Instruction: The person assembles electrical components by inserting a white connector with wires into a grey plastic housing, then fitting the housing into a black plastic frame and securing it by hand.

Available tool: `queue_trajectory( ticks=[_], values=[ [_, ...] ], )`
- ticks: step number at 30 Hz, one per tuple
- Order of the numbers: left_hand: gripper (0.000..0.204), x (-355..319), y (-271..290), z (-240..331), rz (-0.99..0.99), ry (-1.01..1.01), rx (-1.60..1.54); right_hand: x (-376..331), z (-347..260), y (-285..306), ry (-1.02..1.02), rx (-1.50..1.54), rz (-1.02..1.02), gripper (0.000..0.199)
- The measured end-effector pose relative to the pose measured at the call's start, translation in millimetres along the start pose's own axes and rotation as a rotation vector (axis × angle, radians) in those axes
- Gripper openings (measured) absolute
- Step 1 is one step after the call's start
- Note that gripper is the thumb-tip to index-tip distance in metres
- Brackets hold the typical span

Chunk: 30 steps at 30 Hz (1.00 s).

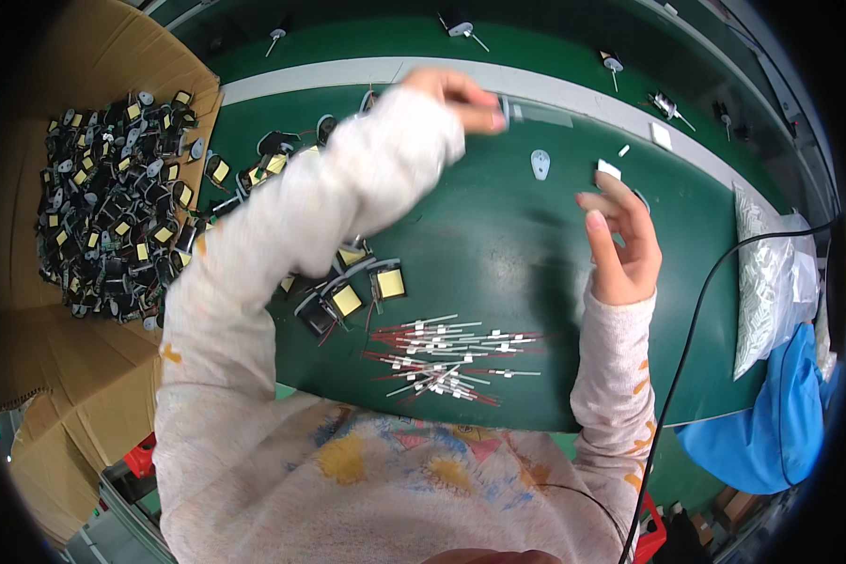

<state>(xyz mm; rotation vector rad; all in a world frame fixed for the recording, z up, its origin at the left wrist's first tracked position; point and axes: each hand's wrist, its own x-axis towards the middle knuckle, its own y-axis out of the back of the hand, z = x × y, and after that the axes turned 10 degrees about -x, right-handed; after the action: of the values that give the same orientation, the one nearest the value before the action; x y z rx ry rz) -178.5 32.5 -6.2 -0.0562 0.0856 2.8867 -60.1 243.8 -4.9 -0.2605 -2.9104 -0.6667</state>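
Note:
My left hand (456, 99) reaches to the far side of the green table, thumb and fingers pinched together. A thin greyish edge shows at its fingertips, but what it is I cannot make out. Beside those fingertips lies a clear strip (545, 116). My right hand (625, 246) hovers over the right half of the table, fingers bent and apart with nothing visible between them. Just past its fingertips is a small white block (608, 169). A grey teardrop-shaped plate (540, 164) lies between the hands. Part of another grey piece (642, 200) shows behind my right hand.
Red-and-white wire leads (442, 357) lie piled near me. Black motor units with yellow pads (346, 301) are by my left arm, and many more fill a cardboard box (183, 56). Several units stand on the far green belt (348, 42). A bag of white parts (766, 282) and a black cable (696, 329) are right.

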Motion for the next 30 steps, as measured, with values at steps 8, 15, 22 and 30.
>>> queue_trajectory(
  ticks=[8,15,22,30],
  values=[
    [0.033,85,68,20,0.012,-0.4,0.559,-7,11,9,-0.079,0.037,-0.059,0.042],
    [0.022,20,109,29,-0.461,-0.406,1.537,-16,6,12,-0.096,0.047,-0.163,0.037],
    [0.03,-21,77,-2,-0.196,-0.116,1.641,-38,-15,8,0.005,0.034,-0.307,0.029],
    [0.023,-73,50,54,-0.098,-0.489,0.985,-68,-2,-36,0.513,-0.501,-0.439,0.018]
  ],
)
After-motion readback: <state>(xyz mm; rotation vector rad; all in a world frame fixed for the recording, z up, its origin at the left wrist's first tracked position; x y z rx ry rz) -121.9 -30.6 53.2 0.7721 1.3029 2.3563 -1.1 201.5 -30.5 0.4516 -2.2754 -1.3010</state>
